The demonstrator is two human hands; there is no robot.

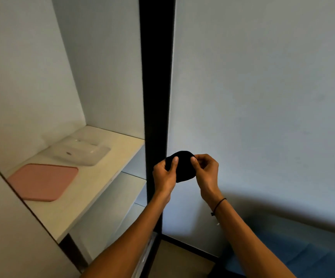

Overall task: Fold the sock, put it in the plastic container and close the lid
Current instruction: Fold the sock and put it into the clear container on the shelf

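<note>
A black sock [183, 167] is bunched into a rounded bundle, held in the air in front of a white wall. My left hand [165, 175] grips its left side with the thumb on top. My right hand [205, 171] pinches its right side. A clear plastic container [80, 152] stands open on a white shelf [94, 187] to the left. Its pink lid [43, 181] lies flat on the shelf in front of the container, apart from it.
A tall black post [155, 97] rises between the shelf alcove and the wall, right beside my left hand. Lower shelves [122, 195] sit beneath the top one. Blue fabric [303, 257] covers the bottom right corner.
</note>
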